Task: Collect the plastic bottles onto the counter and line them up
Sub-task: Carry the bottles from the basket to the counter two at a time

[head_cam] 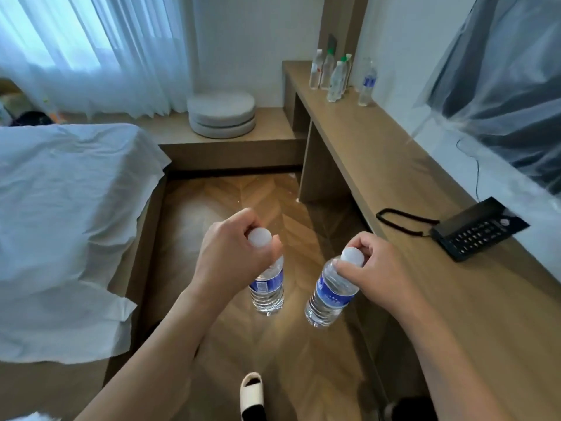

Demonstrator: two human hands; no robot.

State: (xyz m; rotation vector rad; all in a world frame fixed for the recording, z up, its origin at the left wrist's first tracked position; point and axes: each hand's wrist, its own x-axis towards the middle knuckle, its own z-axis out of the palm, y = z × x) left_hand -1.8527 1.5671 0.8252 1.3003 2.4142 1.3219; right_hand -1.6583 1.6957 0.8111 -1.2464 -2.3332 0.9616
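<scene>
My left hand (pixel 230 259) grips a clear blue-labelled plastic bottle (pixel 268 290) by its white-capped neck, hanging upright above the wooden floor. My right hand (pixel 376 275) holds a second blue-labelled bottle (pixel 329 291) the same way, tilted slightly, just left of the counter's front edge. The long wooden counter (pixel 394 165) runs along the right wall. At its far end stand several bottles: a cluster with green and white caps (pixel 332 75) and one blue-labelled bottle (pixel 367 83) a little apart to the right.
A black desk phone (pixel 476 230) with a coiled cord lies on the counter near my right hand. A bed with white sheets (pixel 66 214) fills the left. Round cushions (pixel 221 113) sit on a low platform. A plastic-covered screen (pixel 510 86) hangs above the counter. My slippered foot (pixel 252 393) is below.
</scene>
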